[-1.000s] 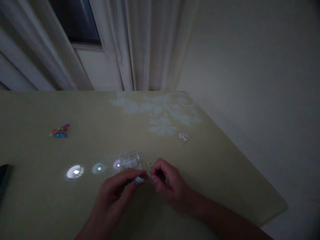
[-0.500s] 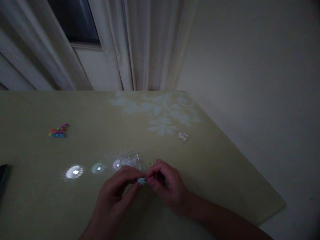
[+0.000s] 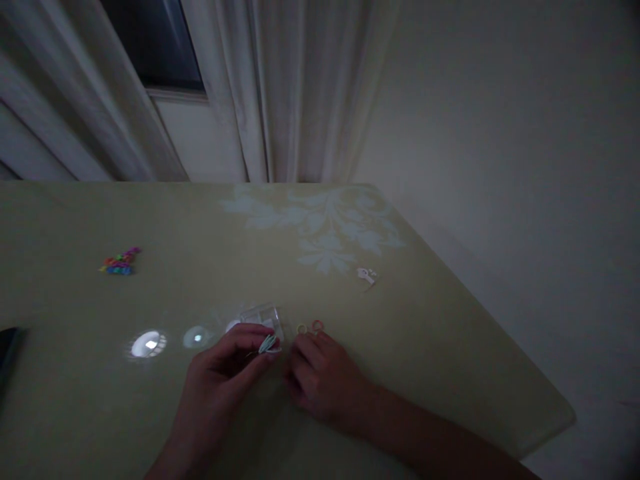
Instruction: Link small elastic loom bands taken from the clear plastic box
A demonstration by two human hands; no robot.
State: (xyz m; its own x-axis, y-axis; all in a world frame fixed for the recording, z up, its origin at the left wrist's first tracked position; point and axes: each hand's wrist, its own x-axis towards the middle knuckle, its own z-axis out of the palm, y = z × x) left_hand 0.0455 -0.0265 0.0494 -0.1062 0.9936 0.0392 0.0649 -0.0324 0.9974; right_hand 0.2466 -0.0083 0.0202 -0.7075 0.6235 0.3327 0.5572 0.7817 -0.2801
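Note:
My left hand [image 3: 227, 377] pinches a small pale loop, a light rubber band [image 3: 269, 344], between thumb and fingertips just above the table. My right hand [image 3: 320, 380] rests beside it on the table with its fingers curled under; whether they hold anything is hidden. Just beyond my right fingers lie two small rings on the table, a yellow one [image 3: 301, 329] and a reddish one [image 3: 317, 326]. A small clear plastic container [image 3: 260, 315] stands right behind my left fingertips.
The yellow-green table [image 3: 450, 347] has a pale leaf pattern [image 3: 320, 230] at its far side. A pile of coloured bands [image 3: 119, 262] lies at the left, a small white piece [image 3: 366, 275] at the right, a dark object [image 3: 7, 347] at the left edge. Curtains [image 3: 280, 87] hang behind.
My hands have come apart: the left keeps the pale band and lifted slightly left, the right dropped to the table. A reddish ring now shows next to the yellow one.

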